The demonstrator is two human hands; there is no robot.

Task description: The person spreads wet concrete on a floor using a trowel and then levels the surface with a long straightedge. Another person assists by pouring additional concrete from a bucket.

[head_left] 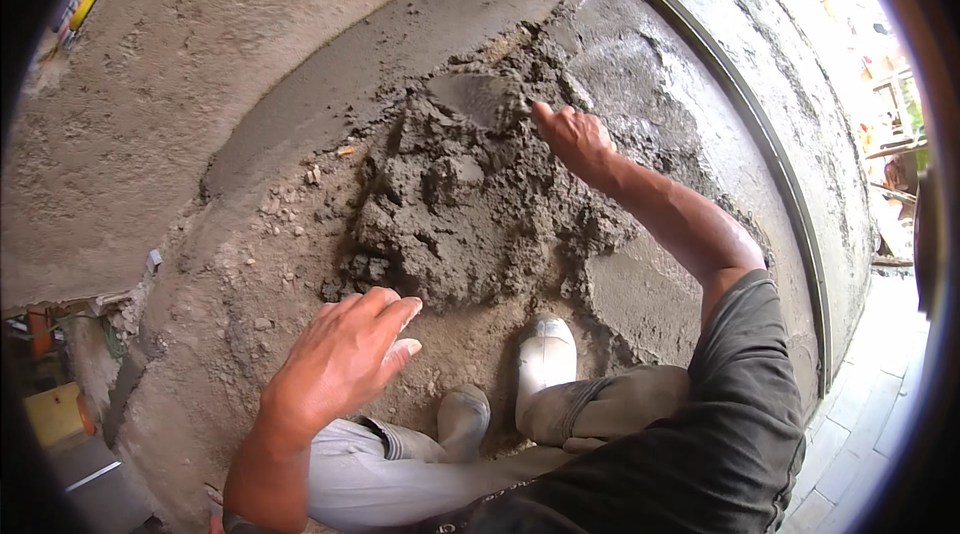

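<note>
My right hand (577, 141) is closed round the handle of a trowel, mostly hidden in the fist. The trowel's flat grey blade (468, 94) lies against the top of a mound of wet mortar (465, 204), smeared with the same grey mix. Lower and to the left, my left hand (345, 354) hovers above the near edge of the mound. Its fingers are slightly bent, the thumb stands apart, and it holds nothing.
A long metal straightedge (745, 104) curves along the right over wet screed. Smoothed mortar (645, 299) lies right of the mound. Rubble-strewn ground (260, 284) spreads left, beside a rough wall (110, 164). My white boots (547, 349) stand close to the mound. Pale tiles (865, 414) lie far right.
</note>
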